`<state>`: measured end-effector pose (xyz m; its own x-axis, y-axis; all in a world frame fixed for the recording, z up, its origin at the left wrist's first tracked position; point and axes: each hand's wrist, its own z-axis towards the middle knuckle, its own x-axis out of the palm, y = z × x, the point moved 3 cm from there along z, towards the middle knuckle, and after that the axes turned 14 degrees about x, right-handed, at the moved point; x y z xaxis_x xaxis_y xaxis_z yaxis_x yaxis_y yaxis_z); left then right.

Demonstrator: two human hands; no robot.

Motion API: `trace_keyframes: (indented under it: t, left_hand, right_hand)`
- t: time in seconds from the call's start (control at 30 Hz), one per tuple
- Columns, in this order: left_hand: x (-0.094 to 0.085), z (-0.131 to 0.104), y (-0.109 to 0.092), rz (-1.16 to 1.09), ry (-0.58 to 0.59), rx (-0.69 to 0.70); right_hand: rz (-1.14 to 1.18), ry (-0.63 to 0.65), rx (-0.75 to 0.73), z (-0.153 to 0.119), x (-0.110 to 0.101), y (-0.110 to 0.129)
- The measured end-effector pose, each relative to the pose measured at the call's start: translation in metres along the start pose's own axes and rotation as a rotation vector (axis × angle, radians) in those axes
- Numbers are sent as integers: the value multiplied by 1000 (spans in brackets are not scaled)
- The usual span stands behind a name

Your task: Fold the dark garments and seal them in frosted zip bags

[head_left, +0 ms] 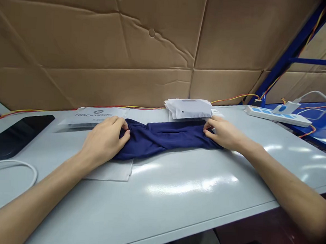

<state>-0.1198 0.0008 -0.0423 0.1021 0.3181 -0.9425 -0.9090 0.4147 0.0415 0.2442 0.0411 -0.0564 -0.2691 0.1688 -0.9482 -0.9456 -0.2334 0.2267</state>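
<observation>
A dark blue cloth (162,138) lies stretched sideways and wrinkled on the light grey table (174,203). At its left end my left hand (107,137) pinches the fabric between thumb and fingers. The right end is gripped by my right hand (220,132), thumb and fingertips drawn together on the edge. Under the left part of the cloth and my left hand, a flat white sheet or bag (110,172) shows partly. Behind the cloth sits a stack of white packets (193,109).
ROCKBROS packaging (94,116) rests at the back left. A black tablet-like device (18,137) and a white cable (25,163) are at the far left. A power strip (279,116) with a plugged-in charger stands at the back right. Cardboard (156,51) rises behind the table.
</observation>
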Motion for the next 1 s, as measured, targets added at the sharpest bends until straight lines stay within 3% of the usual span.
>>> trace_keyframes:
  t: [0.2,0.43,0.73,1.0]
  left_hand:
    - [0,-4,2,-59,-91,-49]
    - [16,-4,12,-110,22,37]
    - [5,1,11,-136,-96,123]
    - [-4,-5,18,-52,35,164]
  right_hand:
    - [39,14,38,-1,1,-2]
    - [105,14,35,-1,1,-2]
    - [147,28,60,-1,1,-3]
    - [119,38,64,0,1,-4]
